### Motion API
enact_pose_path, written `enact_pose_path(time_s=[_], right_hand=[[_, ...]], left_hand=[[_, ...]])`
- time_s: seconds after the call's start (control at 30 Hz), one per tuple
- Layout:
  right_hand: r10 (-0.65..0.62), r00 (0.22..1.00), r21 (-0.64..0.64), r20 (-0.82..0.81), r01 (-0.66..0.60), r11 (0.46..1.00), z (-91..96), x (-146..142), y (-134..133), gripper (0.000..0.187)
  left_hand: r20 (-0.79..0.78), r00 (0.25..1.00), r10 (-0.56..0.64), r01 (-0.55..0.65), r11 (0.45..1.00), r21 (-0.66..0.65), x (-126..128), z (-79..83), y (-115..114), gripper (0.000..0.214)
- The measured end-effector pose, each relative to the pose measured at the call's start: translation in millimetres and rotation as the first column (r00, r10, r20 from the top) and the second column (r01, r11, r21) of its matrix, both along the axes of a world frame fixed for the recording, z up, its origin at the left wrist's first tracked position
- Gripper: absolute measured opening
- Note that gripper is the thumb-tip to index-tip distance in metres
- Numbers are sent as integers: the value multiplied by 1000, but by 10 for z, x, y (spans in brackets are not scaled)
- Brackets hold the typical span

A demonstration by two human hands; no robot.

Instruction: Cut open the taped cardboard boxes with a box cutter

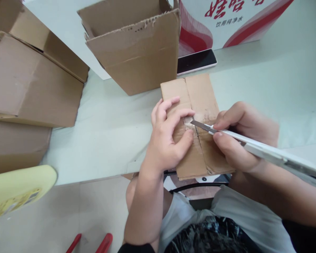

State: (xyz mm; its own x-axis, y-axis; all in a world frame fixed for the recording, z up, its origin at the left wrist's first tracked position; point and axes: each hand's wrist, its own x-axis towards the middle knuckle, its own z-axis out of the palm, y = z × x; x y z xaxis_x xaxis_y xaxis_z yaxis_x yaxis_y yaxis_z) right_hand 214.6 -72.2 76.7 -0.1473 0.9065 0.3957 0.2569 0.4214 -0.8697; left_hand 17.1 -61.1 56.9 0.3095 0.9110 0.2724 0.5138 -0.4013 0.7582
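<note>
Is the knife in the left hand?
No: the right hand grips the utility knife, while the left hand rests on the flat cardboard piece.

Brown cardboard piece (204, 107) lies seam-up, scuffed; white utility knife (268, 153) slants over it, blade out, tip contact unclear.

Matt cardboard here on the held box (206, 144), scuffed rough mid-face; smooth metal blade (201, 125); glossy-screened phone (196, 61)!
</note>
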Motion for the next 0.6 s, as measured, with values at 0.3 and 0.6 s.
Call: enact_pose_path(time_s=[0.3, 0.6], right_hand=[[6, 999, 4, 33, -6, 1000, 33, 0, 4, 15], [72, 997, -65, -11, -72, 995, 97, 71, -69, 10]], left_hand=[[-20, 999, -50, 50, 999, 7, -78, 15, 29, 31], [99, 994, 43, -32, 993, -110, -244, 43, 102, 30]])
